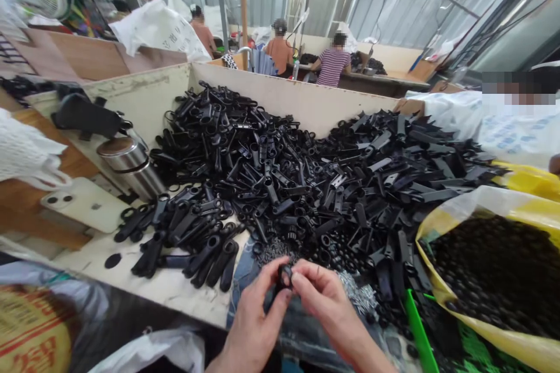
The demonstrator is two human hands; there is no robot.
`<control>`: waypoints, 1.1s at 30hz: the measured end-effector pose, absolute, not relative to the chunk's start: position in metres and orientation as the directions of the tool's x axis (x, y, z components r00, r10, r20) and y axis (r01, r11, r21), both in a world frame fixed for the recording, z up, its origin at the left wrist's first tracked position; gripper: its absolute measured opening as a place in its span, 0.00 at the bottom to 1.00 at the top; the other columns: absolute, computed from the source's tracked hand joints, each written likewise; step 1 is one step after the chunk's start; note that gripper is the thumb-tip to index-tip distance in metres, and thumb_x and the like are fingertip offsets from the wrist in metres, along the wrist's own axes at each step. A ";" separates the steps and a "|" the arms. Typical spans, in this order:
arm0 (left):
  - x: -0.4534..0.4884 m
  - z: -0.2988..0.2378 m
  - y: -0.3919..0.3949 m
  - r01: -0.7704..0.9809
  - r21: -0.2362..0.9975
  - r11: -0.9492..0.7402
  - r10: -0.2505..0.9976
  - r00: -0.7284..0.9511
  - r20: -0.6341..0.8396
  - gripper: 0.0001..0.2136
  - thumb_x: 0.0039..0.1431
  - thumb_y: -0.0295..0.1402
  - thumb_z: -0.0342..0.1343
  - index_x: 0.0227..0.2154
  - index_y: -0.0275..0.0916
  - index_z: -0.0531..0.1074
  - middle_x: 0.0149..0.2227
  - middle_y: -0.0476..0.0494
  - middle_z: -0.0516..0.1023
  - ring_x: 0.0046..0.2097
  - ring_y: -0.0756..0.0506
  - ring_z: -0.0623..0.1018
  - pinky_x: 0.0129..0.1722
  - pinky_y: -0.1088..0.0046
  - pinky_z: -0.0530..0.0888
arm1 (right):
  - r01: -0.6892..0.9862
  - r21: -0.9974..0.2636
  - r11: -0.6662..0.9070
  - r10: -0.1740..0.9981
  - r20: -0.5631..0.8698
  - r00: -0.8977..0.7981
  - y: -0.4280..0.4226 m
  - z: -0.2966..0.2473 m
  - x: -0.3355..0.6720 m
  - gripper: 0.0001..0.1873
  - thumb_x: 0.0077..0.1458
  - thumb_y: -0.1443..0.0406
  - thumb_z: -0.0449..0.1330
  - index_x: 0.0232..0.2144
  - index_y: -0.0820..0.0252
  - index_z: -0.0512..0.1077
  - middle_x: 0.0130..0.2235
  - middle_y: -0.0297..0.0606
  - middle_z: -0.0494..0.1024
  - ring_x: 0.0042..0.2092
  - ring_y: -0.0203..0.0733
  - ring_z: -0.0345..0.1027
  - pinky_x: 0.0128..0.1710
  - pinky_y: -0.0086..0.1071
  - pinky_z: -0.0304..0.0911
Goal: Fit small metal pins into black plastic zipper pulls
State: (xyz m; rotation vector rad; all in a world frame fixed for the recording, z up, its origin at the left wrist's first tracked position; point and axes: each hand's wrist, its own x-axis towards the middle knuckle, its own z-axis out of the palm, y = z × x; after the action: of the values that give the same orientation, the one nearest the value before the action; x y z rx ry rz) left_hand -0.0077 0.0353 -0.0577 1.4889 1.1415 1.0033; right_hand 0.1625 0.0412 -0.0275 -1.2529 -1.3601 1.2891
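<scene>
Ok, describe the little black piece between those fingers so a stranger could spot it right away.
Find the big heap of black plastic parts. At its near edge, a left hand and a right hand meet. The small black ring pinched between them is the only piece lifted off the pile.

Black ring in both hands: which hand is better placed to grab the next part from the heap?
Probably the right hand: loose black plastic parts lie just beyond it, while the left hand sits further from them.
</scene>
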 end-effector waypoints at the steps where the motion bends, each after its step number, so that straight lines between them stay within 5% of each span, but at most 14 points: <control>1: -0.007 -0.063 0.031 0.078 0.996 0.053 0.978 0.196 -0.068 0.15 0.66 0.37 0.56 0.55 0.46 0.70 0.43 0.44 0.82 0.41 0.44 0.83 0.41 0.67 0.81 | 0.145 -0.989 -0.039 0.991 -0.057 -0.124 0.040 -0.030 0.160 0.19 0.67 0.51 0.58 0.34 0.59 0.78 0.30 0.35 0.75 0.29 0.38 0.66 0.29 0.29 0.61; 3: -0.013 -0.070 0.026 -0.086 0.958 0.274 0.957 0.125 -0.263 0.14 0.62 0.41 0.60 0.47 0.43 0.69 0.30 0.52 0.78 0.21 0.51 0.75 0.20 0.77 0.73 | 0.346 -0.937 0.046 0.995 0.010 -0.103 0.049 -0.031 0.155 0.14 0.67 0.56 0.58 0.42 0.58 0.80 0.34 0.36 0.77 0.33 0.40 0.71 0.34 0.30 0.65; 5: -0.023 -0.071 0.023 -0.181 0.910 0.374 0.928 0.074 -0.366 0.17 0.57 0.45 0.65 0.41 0.43 0.66 0.27 0.56 0.75 0.14 0.56 0.66 0.13 0.82 0.63 | 0.626 -0.762 0.167 0.981 0.063 -0.185 0.067 -0.029 0.146 0.13 0.68 0.62 0.58 0.52 0.54 0.77 0.38 0.35 0.79 0.37 0.40 0.74 0.38 0.29 0.66; 9: -0.037 -0.061 0.023 -0.265 0.872 0.410 0.911 0.085 -0.403 0.24 0.51 0.49 0.69 0.42 0.41 0.66 0.28 0.52 0.78 0.16 0.57 0.67 0.15 0.82 0.63 | 0.861 -0.391 0.324 0.930 -0.035 -0.365 0.100 -0.026 0.115 0.12 0.66 0.63 0.62 0.52 0.53 0.76 0.45 0.39 0.80 0.40 0.44 0.79 0.38 0.30 0.68; 13: -0.041 -0.055 0.023 -0.315 0.834 0.452 0.891 0.127 -0.435 0.28 0.50 0.48 0.71 0.47 0.37 0.70 0.28 0.49 0.78 0.20 0.56 0.67 0.19 0.81 0.62 | 0.892 -0.342 0.296 0.941 -0.056 -0.334 0.111 -0.032 0.096 0.06 0.64 0.64 0.64 0.42 0.59 0.78 0.43 0.44 0.80 0.40 0.50 0.80 0.35 0.33 0.68; 19: -0.041 -0.050 0.021 -0.404 0.728 0.553 0.831 0.207 -0.517 0.28 0.50 0.46 0.71 0.50 0.37 0.72 0.30 0.48 0.77 0.23 0.54 0.68 0.22 0.78 0.63 | 0.871 -0.426 0.247 0.962 -0.003 -0.274 0.097 -0.026 0.131 0.07 0.67 0.64 0.60 0.45 0.56 0.76 0.43 0.39 0.82 0.40 0.43 0.78 0.40 0.31 0.68; 21: -0.038 -0.044 0.020 -0.441 0.687 0.578 0.812 0.224 -0.539 0.27 0.51 0.46 0.70 0.50 0.37 0.73 0.31 0.47 0.78 0.25 0.53 0.69 0.24 0.77 0.63 | 0.796 -0.574 0.192 0.974 0.013 -0.226 0.081 -0.024 0.147 0.08 0.66 0.62 0.60 0.45 0.56 0.77 0.39 0.36 0.82 0.34 0.39 0.76 0.34 0.28 0.68; 25: -0.020 -0.035 0.016 -0.465 0.612 0.640 0.762 0.280 -0.583 0.24 0.54 0.47 0.68 0.49 0.37 0.75 0.32 0.47 0.78 0.27 0.53 0.69 0.27 0.77 0.63 | 0.354 -0.935 0.020 0.993 -0.021 -0.114 0.040 -0.029 0.163 0.12 0.62 0.59 0.61 0.43 0.59 0.79 0.30 0.35 0.80 0.24 0.36 0.66 0.23 0.27 0.62; 28: -0.003 -0.039 0.010 -0.442 0.608 0.659 0.748 0.300 -0.593 0.30 0.53 0.51 0.68 0.53 0.37 0.73 0.26 0.52 0.73 0.27 0.52 0.67 0.28 0.76 0.62 | 0.290 -0.953 0.083 0.994 0.060 -0.087 0.016 -0.035 0.162 0.11 0.63 0.63 0.60 0.44 0.57 0.80 0.33 0.36 0.80 0.25 0.36 0.68 0.26 0.27 0.65; 33: 0.012 -0.051 -0.002 -0.366 0.676 0.639 0.768 0.354 -0.534 0.33 0.52 0.54 0.67 0.54 0.36 0.72 0.24 0.54 0.69 0.26 0.52 0.64 0.27 0.76 0.59 | 0.416 -0.868 0.270 0.960 0.278 -0.043 -0.003 -0.041 0.165 0.15 0.68 0.65 0.55 0.50 0.52 0.80 0.43 0.41 0.76 0.31 0.36 0.74 0.29 0.27 0.71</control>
State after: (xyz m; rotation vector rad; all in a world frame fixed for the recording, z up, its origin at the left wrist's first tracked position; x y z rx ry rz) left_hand 0.0121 -0.0019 -0.0507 0.4899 0.9489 0.7718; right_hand 0.1650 -0.0026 -0.0414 -1.2945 -1.6223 0.7437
